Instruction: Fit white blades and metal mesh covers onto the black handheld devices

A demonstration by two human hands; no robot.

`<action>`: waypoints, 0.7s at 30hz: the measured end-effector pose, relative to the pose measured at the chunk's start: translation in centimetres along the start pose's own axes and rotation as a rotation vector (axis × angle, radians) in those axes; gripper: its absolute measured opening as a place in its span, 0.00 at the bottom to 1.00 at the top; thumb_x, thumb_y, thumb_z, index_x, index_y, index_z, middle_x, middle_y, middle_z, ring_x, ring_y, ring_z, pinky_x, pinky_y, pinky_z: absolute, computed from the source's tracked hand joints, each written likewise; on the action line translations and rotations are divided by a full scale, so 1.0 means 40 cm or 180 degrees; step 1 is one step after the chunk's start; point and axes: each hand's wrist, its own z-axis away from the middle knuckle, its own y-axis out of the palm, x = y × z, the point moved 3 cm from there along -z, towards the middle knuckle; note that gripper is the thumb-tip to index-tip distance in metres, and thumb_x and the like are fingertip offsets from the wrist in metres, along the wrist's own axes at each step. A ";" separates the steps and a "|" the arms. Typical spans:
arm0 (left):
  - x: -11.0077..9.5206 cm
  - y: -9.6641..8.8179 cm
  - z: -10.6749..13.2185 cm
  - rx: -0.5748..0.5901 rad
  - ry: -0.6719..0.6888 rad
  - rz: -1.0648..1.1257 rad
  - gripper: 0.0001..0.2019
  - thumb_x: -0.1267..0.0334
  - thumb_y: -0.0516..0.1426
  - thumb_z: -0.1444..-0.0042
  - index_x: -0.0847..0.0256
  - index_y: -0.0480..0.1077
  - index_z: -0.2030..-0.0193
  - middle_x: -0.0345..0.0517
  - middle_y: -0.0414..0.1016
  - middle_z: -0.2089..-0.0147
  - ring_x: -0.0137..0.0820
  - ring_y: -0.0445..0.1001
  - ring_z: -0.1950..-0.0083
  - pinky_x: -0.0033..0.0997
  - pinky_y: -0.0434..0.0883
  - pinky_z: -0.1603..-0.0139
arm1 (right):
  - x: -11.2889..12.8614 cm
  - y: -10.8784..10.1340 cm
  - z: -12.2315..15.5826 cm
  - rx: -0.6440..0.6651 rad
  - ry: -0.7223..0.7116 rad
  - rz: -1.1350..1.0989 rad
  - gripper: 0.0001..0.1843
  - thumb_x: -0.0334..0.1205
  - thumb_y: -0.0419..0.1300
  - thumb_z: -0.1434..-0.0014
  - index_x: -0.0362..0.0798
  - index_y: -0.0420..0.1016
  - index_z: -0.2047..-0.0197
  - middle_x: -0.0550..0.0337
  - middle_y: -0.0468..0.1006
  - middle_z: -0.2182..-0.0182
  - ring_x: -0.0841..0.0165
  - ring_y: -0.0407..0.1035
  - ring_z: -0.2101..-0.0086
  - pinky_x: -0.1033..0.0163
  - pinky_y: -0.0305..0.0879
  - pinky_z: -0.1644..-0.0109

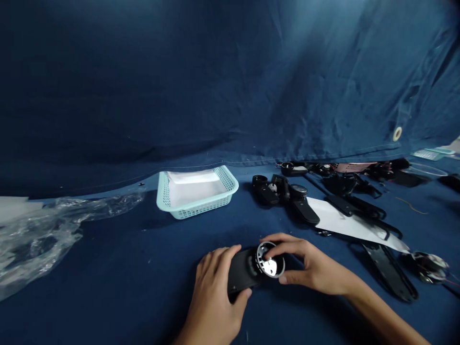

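My left hand (218,292) is wrapped round a flat black plastic housing (241,272) just above the blue cloth, thumb on the near side and fingers on the far side. At the right end of this housing is a round cup with a silver rim (259,268) and a shiny, slotted inside. My right hand (302,262) grips that cup: the index finger reaches into it, the thumb presses its lower right edge, and other fingers lie behind it. Whether the cup is fixed to the housing or loose, I cannot tell.
A light-blue basket (201,209) lined with white paper stands ahead. To its right lie similar black housings (305,210), a white sheet (341,221), a long black shell (393,273) and a wired part (430,263). Clear plastic film (43,239) lies at left; a blue curtain (215,86) hangs behind.
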 end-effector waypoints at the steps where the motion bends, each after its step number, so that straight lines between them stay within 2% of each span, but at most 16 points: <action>1: 0.000 0.000 0.000 0.0008 -0.0004 0.0007 0.30 0.72 0.58 0.51 0.52 0.58 0.40 0.49 0.69 0.44 0.47 0.67 0.45 0.58 0.65 0.46 | 0.002 -0.001 0.000 0.0002 0.0012 0.0034 0.18 0.38 0.68 0.46 0.54 0.77 0.51 0.55 0.68 0.42 0.58 0.64 0.43 0.48 0.60 0.37; 8: 0.002 0.001 0.002 0.0059 0.0067 0.0076 0.33 0.74 0.58 0.54 0.52 0.60 0.40 0.50 0.68 0.44 0.47 0.67 0.45 0.56 0.65 0.46 | 0.025 -0.003 0.011 0.0120 -0.0037 0.0437 0.18 0.39 0.69 0.47 0.56 0.77 0.52 0.55 0.68 0.43 0.58 0.65 0.44 0.48 0.60 0.38; 14: -0.007 -0.006 -0.006 0.0298 -0.0001 0.0200 0.30 0.75 0.59 0.58 0.52 0.66 0.46 0.46 0.70 0.47 0.45 0.67 0.46 0.55 0.64 0.45 | 0.026 0.002 0.015 0.0295 -0.0071 0.0255 0.18 0.41 0.71 0.51 0.57 0.79 0.55 0.57 0.68 0.47 0.60 0.65 0.46 0.50 0.60 0.39; 21: -0.005 -0.005 -0.008 0.0210 -0.0072 0.0294 0.33 0.76 0.60 0.59 0.50 0.63 0.44 0.44 0.70 0.47 0.44 0.66 0.45 0.53 0.63 0.44 | 0.042 0.000 0.003 0.0242 -0.0038 0.0306 0.17 0.43 0.73 0.55 0.53 0.79 0.60 0.58 0.70 0.51 0.61 0.67 0.50 0.52 0.63 0.43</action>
